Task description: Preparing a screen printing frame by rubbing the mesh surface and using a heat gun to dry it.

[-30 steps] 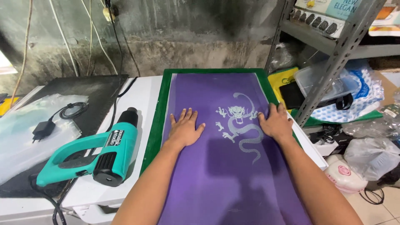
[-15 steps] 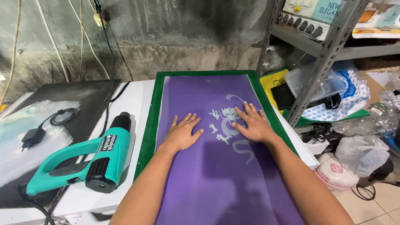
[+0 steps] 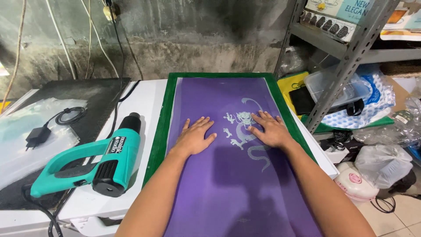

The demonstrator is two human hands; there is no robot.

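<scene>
At centre frame, the left hand [image 3: 194, 138] and right hand [image 3: 271, 130] are pressing flat, fingers spread (gripping nothing), on the purple fabric [image 3: 237, 175], flanking its silver dragon print [image 3: 245, 131], which is running lengthwise away from the person.

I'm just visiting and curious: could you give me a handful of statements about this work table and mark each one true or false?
1. Both hands lie flat on the purple screen. True: the left hand and the right hand press on it, fingers spread.
2. The pale dragon print lies between the hands. True.
3. The screen's frame is red. False: it is green.
4. The teal heat gun is in the left hand. False: it lies on the white table, left of the frame.
5. A metal shelf rack stands at the right. True.
</scene>
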